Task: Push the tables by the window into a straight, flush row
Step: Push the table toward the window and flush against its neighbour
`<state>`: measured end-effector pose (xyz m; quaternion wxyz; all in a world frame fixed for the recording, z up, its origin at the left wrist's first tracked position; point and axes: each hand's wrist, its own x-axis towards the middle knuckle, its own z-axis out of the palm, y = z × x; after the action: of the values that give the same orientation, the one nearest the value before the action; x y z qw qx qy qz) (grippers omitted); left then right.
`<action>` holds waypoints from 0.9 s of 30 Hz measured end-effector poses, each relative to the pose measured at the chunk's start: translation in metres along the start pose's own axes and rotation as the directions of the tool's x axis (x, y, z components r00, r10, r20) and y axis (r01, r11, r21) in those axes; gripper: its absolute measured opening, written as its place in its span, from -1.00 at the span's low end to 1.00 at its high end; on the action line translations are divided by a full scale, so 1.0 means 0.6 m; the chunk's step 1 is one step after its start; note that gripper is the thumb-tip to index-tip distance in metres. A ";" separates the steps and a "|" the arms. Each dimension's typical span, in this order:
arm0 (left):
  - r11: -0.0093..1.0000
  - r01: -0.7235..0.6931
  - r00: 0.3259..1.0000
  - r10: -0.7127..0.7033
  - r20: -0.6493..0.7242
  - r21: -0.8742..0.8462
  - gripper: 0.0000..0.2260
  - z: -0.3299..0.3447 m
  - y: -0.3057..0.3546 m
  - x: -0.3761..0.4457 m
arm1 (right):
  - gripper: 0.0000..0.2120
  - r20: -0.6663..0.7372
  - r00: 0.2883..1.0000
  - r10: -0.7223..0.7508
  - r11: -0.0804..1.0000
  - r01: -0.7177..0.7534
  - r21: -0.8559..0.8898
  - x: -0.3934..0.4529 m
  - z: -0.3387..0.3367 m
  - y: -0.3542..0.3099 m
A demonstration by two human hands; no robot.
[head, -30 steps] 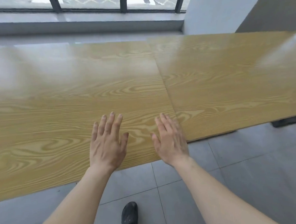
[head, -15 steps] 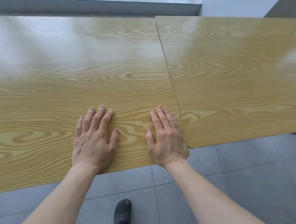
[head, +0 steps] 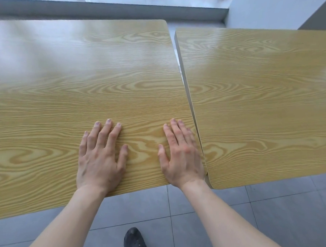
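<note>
Two yellow wood-grain tables stand side by side below a window. The left table (head: 81, 86) fills the left and middle of the view. The right table (head: 261, 103) lies beside it, its near edge set a little further toward me. A thin wedge-shaped gap runs between them, wider at the far end, nearly closed at the near corners. My left hand (head: 101, 156) lies flat, fingers spread, on the left table near its front edge. My right hand (head: 180, 154) lies flat on the same table's near right corner, beside the gap.
A grey window sill (head: 114, 8) runs along the far side, close behind the tables. A white wall (head: 265, 6) stands at the back right. Grey floor tiles (head: 276, 211) lie in front, with my dark shoe (head: 135, 242) on them.
The left table has slid away from me toward the window. Its far edge now sits beyond the right table's, and a thin gap has opened between the two tops. Both hands stay flat on it.
</note>
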<state>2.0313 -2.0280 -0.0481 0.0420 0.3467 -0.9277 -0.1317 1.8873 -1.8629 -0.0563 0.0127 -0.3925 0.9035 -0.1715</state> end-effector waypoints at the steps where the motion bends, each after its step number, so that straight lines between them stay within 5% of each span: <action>1: 1.000 -0.003 1.000 0.003 0.002 -0.002 -0.44 0.000 0.000 0.000 | -0.43 0.005 1.000 0.002 1.000 -0.002 -0.008 0.000 -0.002 -0.001; 12: 0.999 -0.023 0.996 0.025 0.089 -0.029 -0.41 -0.084 -0.017 0.091 | -0.45 0.120 0.992 0.049 0.997 -0.041 -0.069 0.089 -0.087 -0.020; 27: 0.999 0.050 0.998 -0.050 0.038 0.002 -0.50 -0.133 0.018 0.568 | -0.47 0.173 0.983 -0.056 0.998 0.056 0.003 0.592 -0.085 0.031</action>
<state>1.7804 -2.2605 0.0270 0.0209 0.3672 -0.9195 -0.1386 1.6206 -2.0894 0.0256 0.0858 -0.4310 0.8878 -0.1364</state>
